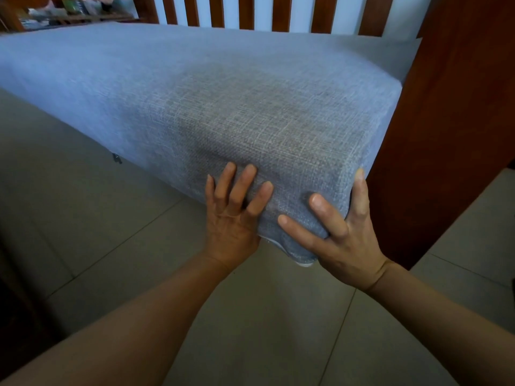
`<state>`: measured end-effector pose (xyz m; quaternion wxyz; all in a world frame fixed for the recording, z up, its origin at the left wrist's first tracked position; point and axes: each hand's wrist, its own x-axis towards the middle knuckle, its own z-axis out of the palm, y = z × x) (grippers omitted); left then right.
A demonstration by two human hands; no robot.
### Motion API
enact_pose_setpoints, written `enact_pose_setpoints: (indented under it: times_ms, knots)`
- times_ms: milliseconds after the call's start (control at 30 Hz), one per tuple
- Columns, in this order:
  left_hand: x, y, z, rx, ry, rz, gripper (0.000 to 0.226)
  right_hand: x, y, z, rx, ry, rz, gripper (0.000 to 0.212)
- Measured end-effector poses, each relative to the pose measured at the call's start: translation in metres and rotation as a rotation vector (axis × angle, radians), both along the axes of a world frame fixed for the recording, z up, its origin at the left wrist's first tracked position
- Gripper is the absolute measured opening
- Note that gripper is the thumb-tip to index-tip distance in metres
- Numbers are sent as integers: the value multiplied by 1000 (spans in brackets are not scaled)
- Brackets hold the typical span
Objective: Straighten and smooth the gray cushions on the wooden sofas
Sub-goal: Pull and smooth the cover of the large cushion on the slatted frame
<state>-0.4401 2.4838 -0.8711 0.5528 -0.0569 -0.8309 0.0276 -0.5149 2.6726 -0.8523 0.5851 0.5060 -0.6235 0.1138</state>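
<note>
A long gray woven cushion (223, 101) lies on the seat of a wooden sofa, its near right corner sticking out over the floor toward me. My left hand (232, 215) presses flat against the cushion's front face with spread, straight fingers. My right hand (342, 232) cups the corner from the right, fingers on the front and thumb along the side face. A zipper pull (117, 158) hangs at the cushion's lower front edge on the left.
The sofa's dark wooden armrest panel (446, 129) stands right beside the cushion's right end. Vertical wooden back slats (278, 12) run behind the cushion. Beige floor tiles (117, 235) lie below. A cluttered shelf (75, 9) shows at the far top left.
</note>
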Motion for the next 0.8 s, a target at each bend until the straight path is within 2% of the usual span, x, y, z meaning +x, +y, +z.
enact_pose_setpoints:
  times_ms: [100, 400, 567, 800]
  knots:
    - [0, 2, 5, 13, 5, -9, 58, -3, -2, 5, -17, 24, -7, 79]
    - [-1, 8, 46, 72, 10, -42, 55, 2, 1, 46, -28, -75, 1, 71]
    - [-1, 4, 69, 34, 9, -55, 62, 4, 2, 65, -24, -116, -4, 69]
    - [0, 7, 72, 89, 32, -6, 57, 13, 3, 77, -6, -146, -33, 65]
